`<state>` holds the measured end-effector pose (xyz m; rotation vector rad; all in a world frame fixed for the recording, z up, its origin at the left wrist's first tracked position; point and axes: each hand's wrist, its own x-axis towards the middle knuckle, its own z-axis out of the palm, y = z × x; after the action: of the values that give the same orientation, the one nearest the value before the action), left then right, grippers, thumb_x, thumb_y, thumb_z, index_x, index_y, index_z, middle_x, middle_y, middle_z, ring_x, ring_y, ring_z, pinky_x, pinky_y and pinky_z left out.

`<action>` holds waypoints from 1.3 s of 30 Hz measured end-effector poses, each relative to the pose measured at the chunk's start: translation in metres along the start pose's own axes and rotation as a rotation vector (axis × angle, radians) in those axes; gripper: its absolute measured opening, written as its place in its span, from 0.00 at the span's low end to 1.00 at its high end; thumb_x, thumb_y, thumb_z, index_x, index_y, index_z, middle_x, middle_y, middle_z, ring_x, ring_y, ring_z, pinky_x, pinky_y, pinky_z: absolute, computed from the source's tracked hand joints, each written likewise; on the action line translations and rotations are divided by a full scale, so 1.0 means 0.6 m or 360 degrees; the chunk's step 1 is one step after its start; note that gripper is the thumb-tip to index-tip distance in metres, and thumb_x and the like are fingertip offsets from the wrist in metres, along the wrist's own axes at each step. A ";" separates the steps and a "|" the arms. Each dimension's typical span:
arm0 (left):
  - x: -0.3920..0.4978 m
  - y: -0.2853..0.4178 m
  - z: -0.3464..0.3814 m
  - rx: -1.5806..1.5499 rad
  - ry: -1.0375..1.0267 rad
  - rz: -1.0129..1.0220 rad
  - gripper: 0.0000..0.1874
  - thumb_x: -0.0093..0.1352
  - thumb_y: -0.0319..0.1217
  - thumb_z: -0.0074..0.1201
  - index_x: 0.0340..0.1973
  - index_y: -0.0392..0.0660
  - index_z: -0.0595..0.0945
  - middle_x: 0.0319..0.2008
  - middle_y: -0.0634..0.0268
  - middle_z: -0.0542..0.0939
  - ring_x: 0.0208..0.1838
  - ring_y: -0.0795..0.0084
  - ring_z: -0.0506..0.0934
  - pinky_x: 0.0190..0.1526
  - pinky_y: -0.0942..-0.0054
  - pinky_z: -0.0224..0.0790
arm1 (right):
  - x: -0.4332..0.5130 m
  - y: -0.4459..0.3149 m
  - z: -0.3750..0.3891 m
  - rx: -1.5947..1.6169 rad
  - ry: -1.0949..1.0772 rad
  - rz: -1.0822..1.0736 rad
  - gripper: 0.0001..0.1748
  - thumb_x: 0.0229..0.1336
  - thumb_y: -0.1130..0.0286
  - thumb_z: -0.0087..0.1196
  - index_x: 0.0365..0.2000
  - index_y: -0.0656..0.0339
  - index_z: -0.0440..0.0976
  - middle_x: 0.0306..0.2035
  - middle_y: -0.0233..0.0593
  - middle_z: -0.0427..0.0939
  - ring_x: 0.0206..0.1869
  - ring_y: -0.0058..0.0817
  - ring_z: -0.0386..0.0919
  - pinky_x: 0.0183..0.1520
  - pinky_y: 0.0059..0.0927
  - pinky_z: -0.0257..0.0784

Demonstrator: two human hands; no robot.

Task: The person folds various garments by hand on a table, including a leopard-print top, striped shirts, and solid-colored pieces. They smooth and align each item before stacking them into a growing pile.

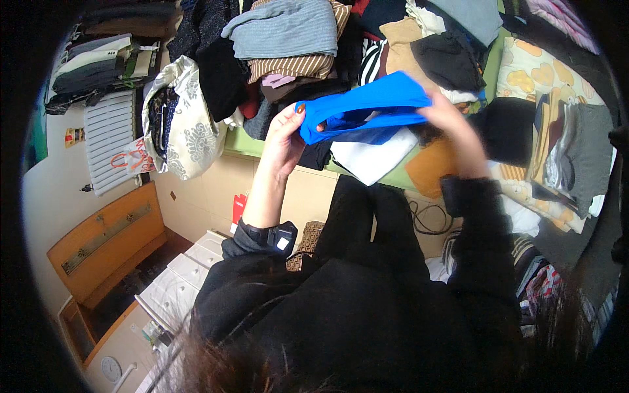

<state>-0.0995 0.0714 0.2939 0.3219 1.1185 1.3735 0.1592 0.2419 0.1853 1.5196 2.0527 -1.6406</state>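
A bright blue garment (363, 98) is stretched sideways in the air between my two hands, and a gap in the cloth shows through its middle. My left hand (287, 132) pinches its left end, thumb on top. At the other end my right hand (440, 110), blurred, has hold of the cloth; its fingertips are partly hidden. Beneath the garment, a folded white cloth (371, 157) lies at the edge of a green surface (236, 142). An orange-brown folded cloth (430, 167) lies below my right forearm.
Piled clothes, topped by a grey-blue knit (285, 32), stand ahead. A white patterned fabric bag (189, 127) holds clothes at left. Folded clothes (565, 142) rest on a heart-print cloth (545, 69) at right. A white radiator (109, 142) stands by the wall; a cable (432, 218) lies on the floor.
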 end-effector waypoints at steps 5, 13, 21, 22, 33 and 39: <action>-0.004 0.020 -0.006 -0.0210 -0.0259 0.0094 0.13 0.67 0.35 0.52 0.41 0.39 0.75 0.33 0.63 0.79 0.34 0.76 0.77 0.39 0.75 0.71 | -0.106 -0.072 -0.048 0.1132 -0.0553 -0.0591 0.25 0.47 0.69 0.57 0.47 0.68 0.69 0.37 0.38 0.77 0.42 0.22 0.74 0.48 0.22 0.67; -0.017 0.100 -0.037 -0.0164 -0.0190 0.0468 0.13 0.65 0.31 0.54 0.42 0.39 0.76 0.30 0.67 0.78 0.31 0.81 0.74 0.45 0.75 0.67 | -0.152 -0.163 -0.080 0.1610 0.0001 -0.0910 0.16 0.57 0.76 0.51 0.47 0.66 0.66 0.43 0.38 0.75 0.46 0.20 0.72 0.51 0.19 0.67; -0.141 0.041 -0.129 0.0377 -0.0336 0.0187 0.09 0.58 0.25 0.61 0.33 0.37 0.82 0.40 0.64 0.77 0.41 0.76 0.74 0.46 0.76 0.66 | -0.257 -0.093 -0.033 0.0504 -0.0082 -0.1070 0.11 0.46 0.82 0.52 0.34 0.68 0.76 0.40 0.41 0.78 0.46 0.29 0.75 0.54 0.34 0.68; -0.161 0.022 -0.145 0.0530 -0.0252 -0.0139 0.07 0.58 0.25 0.60 0.32 0.37 0.82 0.41 0.63 0.77 0.42 0.75 0.74 0.46 0.76 0.66 | -0.279 -0.069 -0.014 0.0672 -0.0196 -0.0766 0.12 0.45 0.82 0.52 0.34 0.66 0.77 0.38 0.39 0.79 0.47 0.30 0.75 0.55 0.37 0.67; -0.167 -0.233 -0.257 0.0761 -0.0197 -0.1109 0.06 0.62 0.26 0.57 0.34 0.39 0.83 0.36 0.62 0.81 0.40 0.74 0.78 0.48 0.76 0.69 | -0.248 0.160 0.183 0.0392 -0.0872 0.0193 0.15 0.47 0.79 0.52 0.38 0.58 0.78 0.30 0.28 0.77 0.32 0.15 0.73 0.37 0.20 0.68; 0.005 -0.197 -0.300 0.0277 0.0130 -0.0862 0.12 0.66 0.31 0.53 0.43 0.40 0.77 0.38 0.63 0.80 0.42 0.72 0.77 0.49 0.67 0.70 | -0.067 0.122 0.168 0.0722 -0.0181 -0.0169 0.24 0.48 0.82 0.52 0.50 0.64 0.70 0.43 0.37 0.75 0.42 0.22 0.73 0.44 0.24 0.69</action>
<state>-0.1672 -0.0285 0.1158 0.0740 1.2812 0.8189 0.1856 0.1324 0.1188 1.4018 1.8126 -2.2963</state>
